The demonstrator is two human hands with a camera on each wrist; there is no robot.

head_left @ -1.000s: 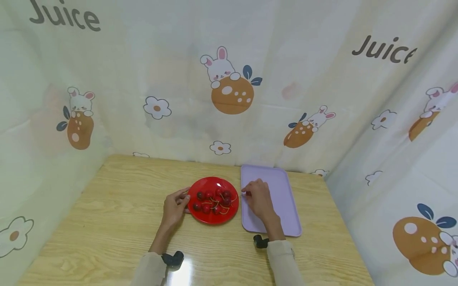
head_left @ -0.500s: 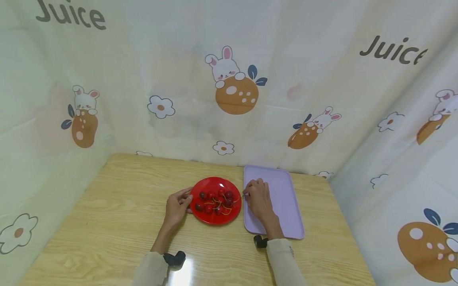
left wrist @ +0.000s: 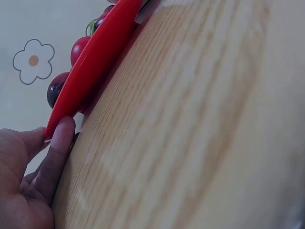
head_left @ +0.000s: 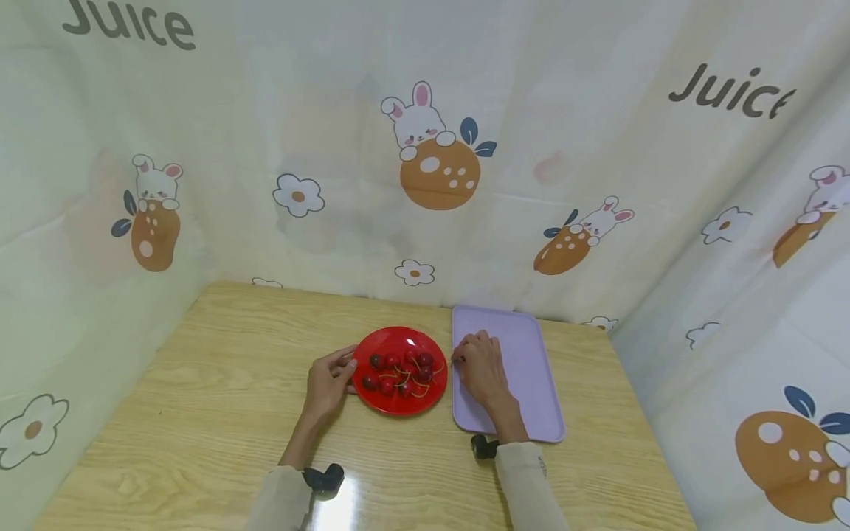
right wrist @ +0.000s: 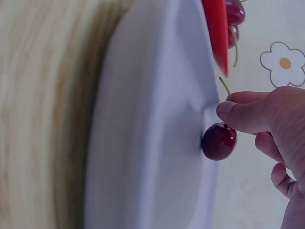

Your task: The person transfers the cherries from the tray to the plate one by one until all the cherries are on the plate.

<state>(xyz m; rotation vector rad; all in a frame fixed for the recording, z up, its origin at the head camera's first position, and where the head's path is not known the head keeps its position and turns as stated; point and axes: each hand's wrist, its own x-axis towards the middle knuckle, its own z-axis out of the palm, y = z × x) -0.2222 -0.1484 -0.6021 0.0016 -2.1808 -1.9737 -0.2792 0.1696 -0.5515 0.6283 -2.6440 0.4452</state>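
A round red plate (head_left: 398,405) bears several dark red cherries (head_left: 405,372) with green stems. At its left rim, my left hand (head_left: 327,382) pinches the edge between thumb and fingers, with the rim caught there in the left wrist view. My right hand (head_left: 483,372) is over the left side of a lilac tray (head_left: 524,369). Between its thumb and forefinger it pinches a cherry's stem, and the dark cherry (right wrist: 219,141) hangs below the fingertips, close over the tray floor in the right wrist view.
Both plate and tray stand on a light wooden table (head_left: 219,398), the tray right of the plate. A printed curtain (head_left: 319,133) hangs behind and along both sides. Black wrist cameras (head_left: 323,479) sit on both forearms.
The whole head view shifted slightly early on. Both hands stay nearly in place: the left at the plate rim, the right over the tray's left side.
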